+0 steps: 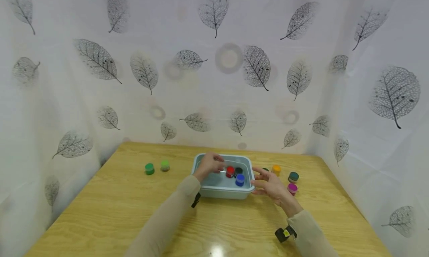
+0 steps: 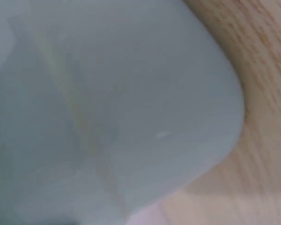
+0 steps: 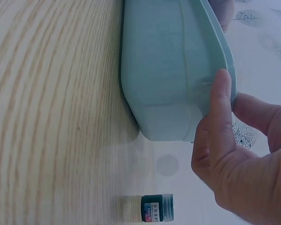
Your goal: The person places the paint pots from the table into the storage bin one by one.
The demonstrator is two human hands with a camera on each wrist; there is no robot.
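Sleeves (image 1: 161, 223) fill the near edge of my head feed, and up between them sits the tub (image 1: 222, 193) on the table (image 1: 100, 219), with the red pot (image 1: 229, 172), blue pot (image 1: 240, 180) and black pot (image 1: 238, 170) grouped in its right half. Left hand (image 1: 208, 165) hangs over the left half, fingers loosely bent and parted, tips near the red pot; my left wrist feed gives me only blurred tub wall and wood, so I'm reading those fingers from the head alone. Right hand (image 1: 273, 186) is at the tub's right end, fingers spread, and the right wrist feed adds what the head can't: fingertips touching the wall and rim, plus a labelled pot (image 3: 154, 208) on the table; which of the head feed's pots that is, I can't tell. Back up top, I've got a green pot (image 1: 149, 169) and lime pot (image 1: 165, 165) left of the tub, and an orange pot (image 1: 276, 170), teal pot (image 1: 293, 177) and magenta pot (image 1: 292, 189) out to the right
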